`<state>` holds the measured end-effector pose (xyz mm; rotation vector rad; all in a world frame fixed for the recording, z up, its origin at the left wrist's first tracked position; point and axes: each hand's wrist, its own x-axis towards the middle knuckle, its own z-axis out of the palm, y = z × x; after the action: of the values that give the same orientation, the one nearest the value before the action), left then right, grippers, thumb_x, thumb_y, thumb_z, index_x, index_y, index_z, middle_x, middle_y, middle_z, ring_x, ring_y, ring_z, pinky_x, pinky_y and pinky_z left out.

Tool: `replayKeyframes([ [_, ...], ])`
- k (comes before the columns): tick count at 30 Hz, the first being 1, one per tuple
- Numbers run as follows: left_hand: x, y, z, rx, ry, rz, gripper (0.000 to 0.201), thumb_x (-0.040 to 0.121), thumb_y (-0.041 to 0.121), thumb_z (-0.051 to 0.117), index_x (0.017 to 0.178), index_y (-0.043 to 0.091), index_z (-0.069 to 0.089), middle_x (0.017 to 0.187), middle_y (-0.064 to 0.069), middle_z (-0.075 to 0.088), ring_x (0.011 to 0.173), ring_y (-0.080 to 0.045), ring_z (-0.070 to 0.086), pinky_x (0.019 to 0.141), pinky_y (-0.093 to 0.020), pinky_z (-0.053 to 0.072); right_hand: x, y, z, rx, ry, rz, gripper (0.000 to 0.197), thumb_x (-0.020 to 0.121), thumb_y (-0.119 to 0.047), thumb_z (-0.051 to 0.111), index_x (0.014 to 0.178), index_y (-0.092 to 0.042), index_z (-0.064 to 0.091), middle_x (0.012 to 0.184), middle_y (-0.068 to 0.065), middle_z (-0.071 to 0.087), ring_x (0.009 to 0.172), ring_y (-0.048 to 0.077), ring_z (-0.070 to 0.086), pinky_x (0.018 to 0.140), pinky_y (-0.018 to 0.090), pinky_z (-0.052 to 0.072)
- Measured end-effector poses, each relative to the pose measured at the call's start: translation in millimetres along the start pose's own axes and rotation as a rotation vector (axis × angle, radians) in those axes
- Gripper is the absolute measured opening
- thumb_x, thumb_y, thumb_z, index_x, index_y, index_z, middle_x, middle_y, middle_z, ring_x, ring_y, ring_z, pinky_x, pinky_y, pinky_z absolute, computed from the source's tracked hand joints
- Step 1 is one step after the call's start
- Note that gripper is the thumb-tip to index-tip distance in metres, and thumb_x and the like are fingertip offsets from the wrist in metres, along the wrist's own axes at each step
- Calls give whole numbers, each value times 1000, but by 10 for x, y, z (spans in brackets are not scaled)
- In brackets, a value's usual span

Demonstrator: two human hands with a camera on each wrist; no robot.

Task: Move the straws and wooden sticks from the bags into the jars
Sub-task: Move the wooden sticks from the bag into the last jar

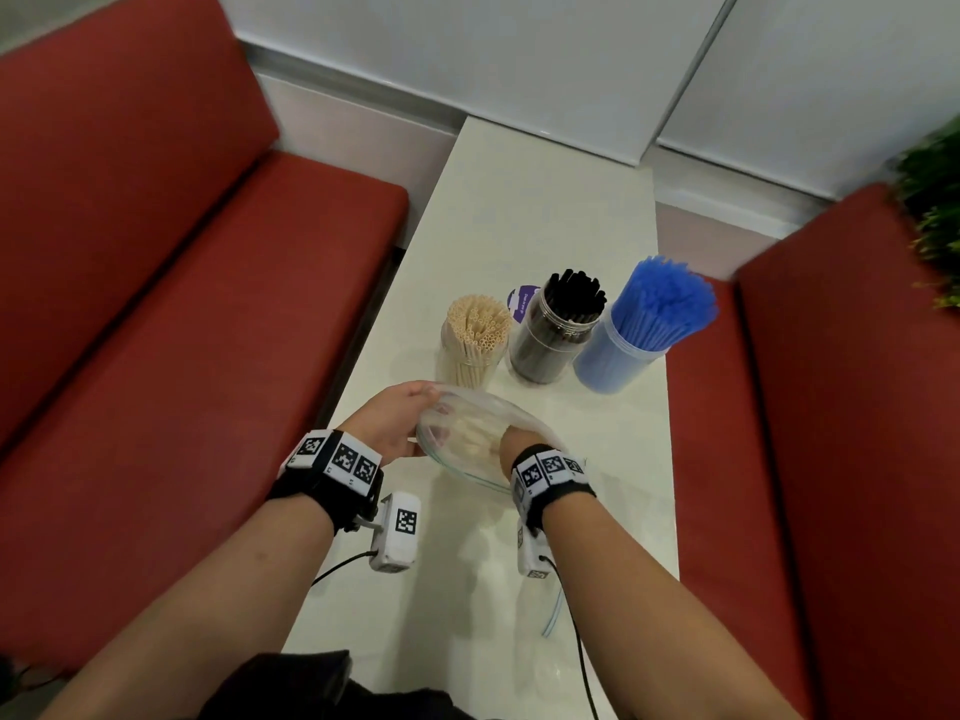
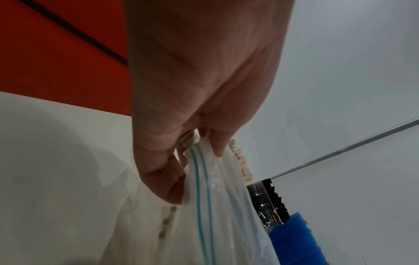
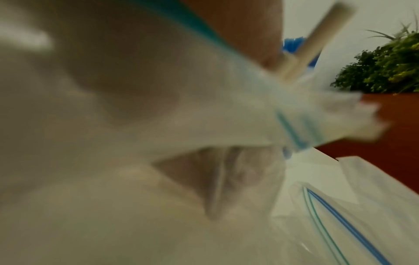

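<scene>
A clear zip bag (image 1: 470,433) with cream straws (image 1: 475,431) inside is held open over the white table (image 1: 545,210). My left hand (image 1: 397,426) pinches the bag's rim (image 2: 199,161) at its left side. My right hand (image 1: 511,446) is inside the bag, and in the right wrist view it holds a few cream straws (image 3: 317,41) behind blurred plastic. Beyond the bag stand three jars: cream straws (image 1: 475,337), black straws (image 1: 563,332) and blue straws (image 1: 641,330).
Red benches (image 1: 182,283) flank the narrow table on both sides. Another flat zip bag (image 3: 340,215) lies on the table near me, by my right wrist. A green plant (image 1: 935,210) sits at the far right. A purple label (image 1: 522,301) lies behind the jars.
</scene>
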<state>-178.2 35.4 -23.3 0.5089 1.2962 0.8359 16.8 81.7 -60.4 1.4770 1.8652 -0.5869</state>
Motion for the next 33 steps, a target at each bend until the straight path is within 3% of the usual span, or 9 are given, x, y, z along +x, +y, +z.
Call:
replayKeyframes([
  [6,-1,1,32,14,12,22,25,111,28,45,121,20,66,109,-2,67,79,-24,66,62,-31,55,-63,-10,-271,48,214,-29,47,104,-13,45,150,-3,38,155,16,41,140,30,42,115,39,33],
  [10,-20,-4,40,10,2,22,23,110,29,45,115,23,67,106,-1,68,78,-23,67,62,-31,56,-109,-133,-251,206,267,-179,33,97,0,46,130,-5,51,130,21,58,119,38,58,97,41,47],
  [14,-39,-69,-13,30,-10,-2,23,110,29,46,110,25,68,104,-2,72,81,-25,70,67,-34,57,-35,-248,-74,176,162,-254,86,84,-1,71,155,-15,24,149,15,44,126,36,55,98,42,49],
  [16,-53,-89,-56,39,-9,-9,23,110,28,46,109,24,69,104,0,72,80,-24,70,65,-33,57,10,-277,17,113,123,-250,98,85,-8,72,159,-21,10,155,13,37,127,34,55,97,43,50],
  [18,-60,-90,-99,45,0,-13,24,110,28,45,109,24,69,105,1,73,78,-22,70,62,-32,57,58,-276,101,96,90,-244,93,89,-12,70,160,-21,11,155,13,37,131,34,52,99,41,48],
  [23,-72,-49,-153,55,10,-16,26,111,24,43,123,18,66,112,1,71,76,-20,69,61,-30,57,99,-246,186,164,27,-206,57,98,-13,59,149,-10,35,146,16,46,130,32,50,104,36,40],
  [27,-74,-23,-132,49,2,-20,27,111,25,43,126,17,64,114,-2,70,77,-21,68,59,-30,57,115,-274,232,260,132,-176,69,100,-30,54,157,-19,19,153,10,37,130,30,48,106,36,40],
  [29,-59,-18,-145,52,2,-14,27,111,26,43,124,18,65,113,-3,70,78,-22,68,58,-30,57,127,-325,250,276,104,-186,73,99,-26,55,160,-19,14,157,11,33,135,30,46,110,39,40],
  [33,-33,-44,-197,53,18,-21,26,111,26,43,116,23,68,110,-3,71,77,-21,69,56,-30,57,108,-418,288,283,79,-213,49,98,-14,53,146,-10,42,143,18,50,129,36,52,103,41,43],
])
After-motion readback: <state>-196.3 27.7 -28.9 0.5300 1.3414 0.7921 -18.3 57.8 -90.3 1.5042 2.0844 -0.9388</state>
